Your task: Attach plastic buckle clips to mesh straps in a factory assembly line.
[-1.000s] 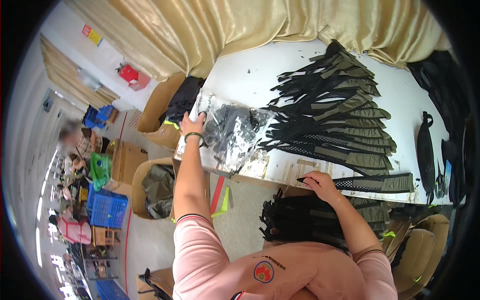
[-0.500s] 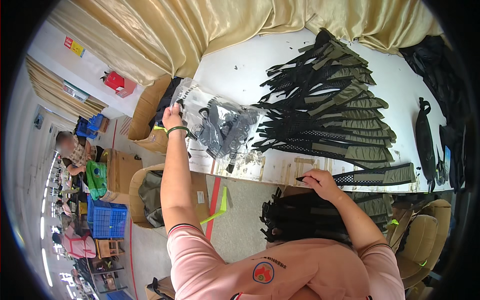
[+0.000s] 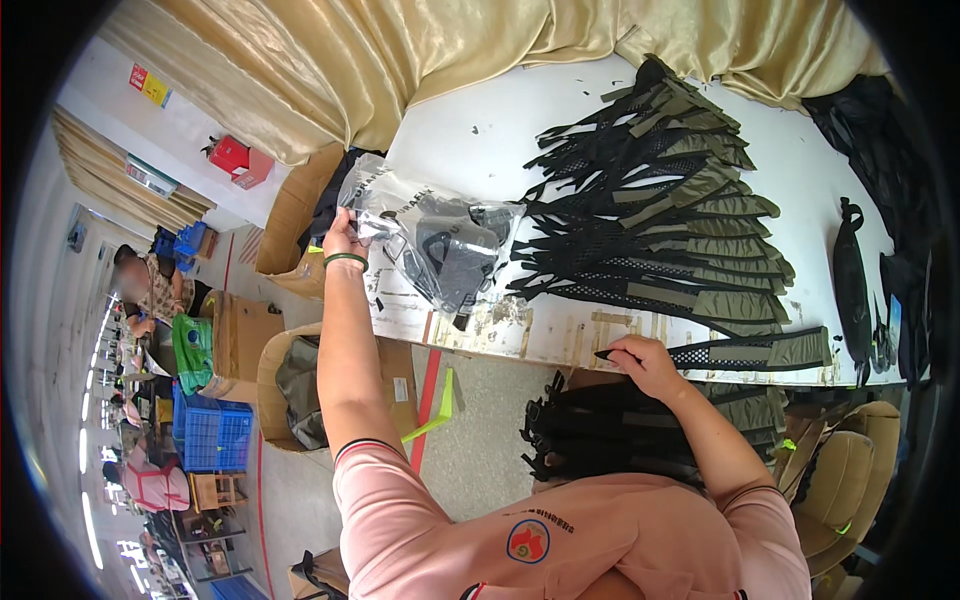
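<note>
My left hand [image 3: 345,237] is closed on the left edge of a clear plastic bag [image 3: 440,245] with dark printing. Dark strap-like pieces lie inside the bag, which rests on the white table. At the table's front edge, my right hand [image 3: 645,366] pinches the narrow end of a black mesh and olive strap [image 3: 765,350]; a black tip juts from the fingers. Beyond it, several similar straps [image 3: 690,240] overlap in a fanned row, their thin black ends toward the bag.
More straps [image 3: 620,430] hang below the front edge. A black pouch [image 3: 850,290] lies at the table's right. Cardboard boxes [image 3: 290,390] stand on the left, with a blue crate [image 3: 215,430] farther off. Gold curtains [image 3: 500,40] border the far side. A person [image 3: 155,295] works at far left.
My left hand has moved slightly left and down, drawing the bag's edge with it. The bag's contents have shifted and its film looks tauter. My right hand stays nearly in place.
</note>
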Tool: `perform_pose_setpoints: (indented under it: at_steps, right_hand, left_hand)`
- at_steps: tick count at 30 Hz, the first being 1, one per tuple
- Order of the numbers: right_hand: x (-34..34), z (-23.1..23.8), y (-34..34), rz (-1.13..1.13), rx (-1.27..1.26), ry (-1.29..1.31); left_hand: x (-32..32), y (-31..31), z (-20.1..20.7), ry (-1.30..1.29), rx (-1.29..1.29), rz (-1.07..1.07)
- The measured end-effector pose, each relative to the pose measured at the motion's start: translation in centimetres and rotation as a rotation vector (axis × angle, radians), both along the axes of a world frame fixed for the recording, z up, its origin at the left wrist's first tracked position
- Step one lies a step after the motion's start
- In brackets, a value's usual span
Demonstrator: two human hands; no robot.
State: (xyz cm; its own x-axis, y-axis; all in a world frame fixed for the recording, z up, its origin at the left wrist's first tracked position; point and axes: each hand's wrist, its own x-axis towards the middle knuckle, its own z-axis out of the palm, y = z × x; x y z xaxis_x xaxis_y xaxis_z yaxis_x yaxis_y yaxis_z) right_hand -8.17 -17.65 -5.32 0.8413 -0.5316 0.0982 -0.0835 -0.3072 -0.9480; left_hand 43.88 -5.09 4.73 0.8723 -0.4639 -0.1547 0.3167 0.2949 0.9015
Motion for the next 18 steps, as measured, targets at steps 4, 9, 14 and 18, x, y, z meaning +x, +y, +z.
perform_pose_setpoints:
  at_steps: [4, 9, 14, 18]
  right_hand:
    - [-0.1, 0.2, 0.1, -0.004, 0.014, 0.011]
    - [0.5, 0.3, 0.4, 0.023, 0.009, 0.002]
    - [-0.6, -0.1, -0.1, -0.026, -0.035, 0.007]
    - [0.0, -0.4, 0.0, -0.007, -0.094, -0.02]
  left_hand:
    - [1.4, 0.4, -0.8, -0.003, 0.0, -0.126]
    - [2.2, 0.7, -2.5, -0.578, 0.511, 0.555]
    - [-13.2, -3.1, 0.2, -1.455, 0.338, 0.43]
    - [-22.6, -1.9, -5.0, -1.332, 0.429, -0.603]
